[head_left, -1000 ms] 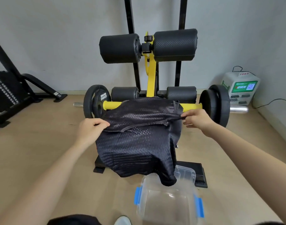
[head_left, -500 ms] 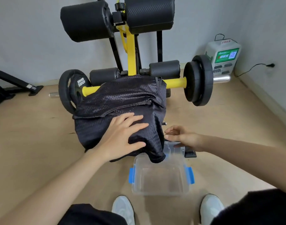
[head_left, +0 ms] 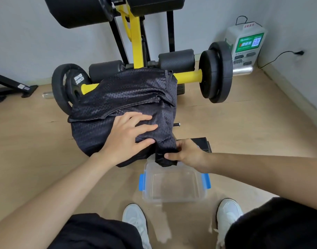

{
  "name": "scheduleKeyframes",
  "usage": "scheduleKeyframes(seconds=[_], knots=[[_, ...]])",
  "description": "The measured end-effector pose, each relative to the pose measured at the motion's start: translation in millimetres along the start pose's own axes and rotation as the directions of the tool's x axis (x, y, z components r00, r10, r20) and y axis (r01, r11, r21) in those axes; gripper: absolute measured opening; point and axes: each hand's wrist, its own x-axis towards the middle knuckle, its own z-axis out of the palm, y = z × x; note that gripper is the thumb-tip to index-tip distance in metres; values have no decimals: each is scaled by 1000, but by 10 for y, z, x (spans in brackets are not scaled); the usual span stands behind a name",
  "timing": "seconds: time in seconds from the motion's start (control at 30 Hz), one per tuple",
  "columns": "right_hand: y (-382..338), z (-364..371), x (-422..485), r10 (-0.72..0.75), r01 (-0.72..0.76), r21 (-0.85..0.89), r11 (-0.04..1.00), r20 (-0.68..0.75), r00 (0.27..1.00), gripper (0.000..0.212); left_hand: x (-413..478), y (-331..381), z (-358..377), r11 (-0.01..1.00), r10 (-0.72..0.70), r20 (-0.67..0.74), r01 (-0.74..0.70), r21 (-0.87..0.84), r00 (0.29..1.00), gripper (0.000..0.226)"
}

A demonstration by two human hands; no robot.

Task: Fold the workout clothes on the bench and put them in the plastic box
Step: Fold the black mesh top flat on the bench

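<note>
Your right hand (head_left: pixel 188 155) has just moved in; its fingers now pinch the hanging corner of the black mesh garment (head_left: pixel 121 94), just above the clear plastic box (head_left: pixel 173 198). Your left hand (head_left: pixel 129 135) presses it flat, fingers spread, likely ready for the next fold.

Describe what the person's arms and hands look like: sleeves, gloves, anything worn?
The left hand and right hand are bare: no gloves, rings or watch show. The left forearm and right forearm are uncovered to the frame edge, so no sleeve is visible. White shoes are worn.
</note>
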Motion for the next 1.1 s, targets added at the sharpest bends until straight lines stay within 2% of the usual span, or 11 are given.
scheduleKeyframes(seconds=[0.1, 0.23, 0.27, 0.37, 0.4, 0.47, 0.6, 0.8, 0.93, 1.03, 1.1], knots=[[-174, -278, -35, 6, 6, -131, 991, 91, 996, 26, -19, 18, -7, 1000, -1, 10, 1, 8, 1000, 41], [-415, -574, -132, -35, 60, -255, 965, 102, 994, 63, -31, 107, -30, 1000, 9, -11, -9, 4, 1000, 44], [-469, -615, -160, -35, 61, -252, 966, 105, 994, 62, -18, 155, -43, 1000, 18, -24, -18, -1, 1000, 44], [-656, -669, -252, -68, 83, -224, 971, 73, 995, 20, 35, 339, -90, 998, 50, -67, -53, -41, 996, 39], [-715, -668, -275, -82, 93, -213, 973, 58, 995, 16, 54, 404, -96, 997, 51, -79, -55, -57, 996, 40], [-797, -656, -306, -115, 120, -198, 973, 41, 993, 12, 86, 537, -88, 996, 31, -72, -37, -77, 997, 47], [-888, -626, -370, -137, 143, -288, 947, 39, 990, 28, 178, 770, 31, 998, -53, 30, 54, -39, 998, 70], [-990, -685, -404, -174, 204, -350, 914, 115, 978, 42, 261, 796, 6, 986, -96, -25, 92, -140, 995, 20], [-946, -864, -471, -163, 238, -439, 866, 202, 966, 18, 278, 668, -138, 912, -208, 83, 224, -344, 975, 12], [-900, -945, -445, -208, 251, -510, 823, 139, 968, 11, 295, 544, -177, 852, -279, 120, 303, -428, 953, 13], [-901, -976, -422, -214, 232, -439, 868, 90, 973, 10, 314, 482, -201, 820, -314, 130, 338, -462, 940, 10]])
